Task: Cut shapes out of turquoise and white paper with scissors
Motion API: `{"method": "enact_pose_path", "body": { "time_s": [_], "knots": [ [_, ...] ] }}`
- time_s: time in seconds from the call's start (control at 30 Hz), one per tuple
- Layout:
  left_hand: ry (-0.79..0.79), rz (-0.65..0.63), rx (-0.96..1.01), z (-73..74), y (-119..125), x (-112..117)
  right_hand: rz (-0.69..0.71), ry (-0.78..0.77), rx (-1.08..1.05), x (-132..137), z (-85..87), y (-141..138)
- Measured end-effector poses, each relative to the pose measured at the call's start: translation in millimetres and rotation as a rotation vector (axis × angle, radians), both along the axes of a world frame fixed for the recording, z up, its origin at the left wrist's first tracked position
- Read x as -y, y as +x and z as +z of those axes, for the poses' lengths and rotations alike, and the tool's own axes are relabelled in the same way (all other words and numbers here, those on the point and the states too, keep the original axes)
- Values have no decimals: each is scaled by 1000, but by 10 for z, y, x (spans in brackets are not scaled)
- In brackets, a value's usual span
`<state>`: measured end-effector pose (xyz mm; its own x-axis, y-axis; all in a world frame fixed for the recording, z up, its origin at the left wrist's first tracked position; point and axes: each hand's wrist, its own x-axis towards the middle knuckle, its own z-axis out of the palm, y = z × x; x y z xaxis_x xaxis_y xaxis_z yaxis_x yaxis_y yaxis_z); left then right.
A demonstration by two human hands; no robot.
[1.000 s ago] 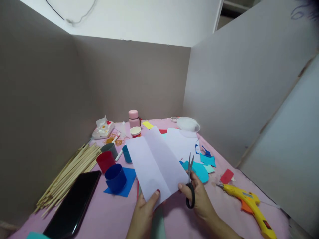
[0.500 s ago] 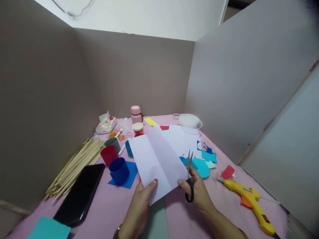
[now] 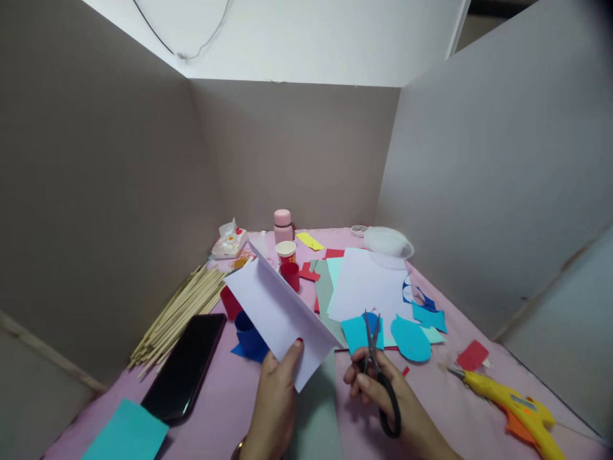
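Note:
A folded sheet of white paper (image 3: 280, 313) is pinched in my left hand (image 3: 278, 396), thumb on top and fingers hidden beneath. One flap of the sheet stands up along the crease. My right hand (image 3: 383, 383) is closed around black-handled scissors (image 3: 372, 345), whose blades point away from me and are slightly apart, not touching the paper. Beyond the blades lies a turquoise paper square (image 3: 352, 332) with a round blue piece on it, and beside it a rounded turquoise cut-out (image 3: 410, 340). The white sheet partly hides a blue paper ring (image 3: 243, 321).
Bamboo sticks (image 3: 179, 313) and a black phone (image 3: 186, 367) lie on the left. A yellow glue gun (image 3: 520, 406) rests at right. Farther back are white paper (image 3: 368, 281), a pink bottle (image 3: 283, 225), a paper cup (image 3: 286, 251) and a clear plastic bowl (image 3: 387, 241).
My right hand has let go of the white paper and moved down, away from it, with the scissors. The sheet has tilted left, and its flap has risen. The view has shifted left.

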<state>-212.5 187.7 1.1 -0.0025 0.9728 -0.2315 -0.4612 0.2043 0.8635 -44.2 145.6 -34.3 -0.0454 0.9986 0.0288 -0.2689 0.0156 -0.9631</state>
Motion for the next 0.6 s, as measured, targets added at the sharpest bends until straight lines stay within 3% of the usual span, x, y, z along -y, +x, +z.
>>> {"method": "enact_pose_path", "body": {
  "time_s": [0.13,0.23,0.3,0.47,0.6],
  "knots": [
    [-46,-43,-18,11,22,42,-96,2,-39,27,45,-33],
    [-87,-23,-26,30,11,24,-358,6,-85,-24,119,74],
    [-91,6,-19,44,-2,-5,-455,6,-154,-96,171,226],
    [-82,-2,-4,34,-7,-51,-389,20,-126,-215,305,653],
    [-92,-123,1,18,32,-17,-289,11,-61,-153,392,759]
  ]
}}
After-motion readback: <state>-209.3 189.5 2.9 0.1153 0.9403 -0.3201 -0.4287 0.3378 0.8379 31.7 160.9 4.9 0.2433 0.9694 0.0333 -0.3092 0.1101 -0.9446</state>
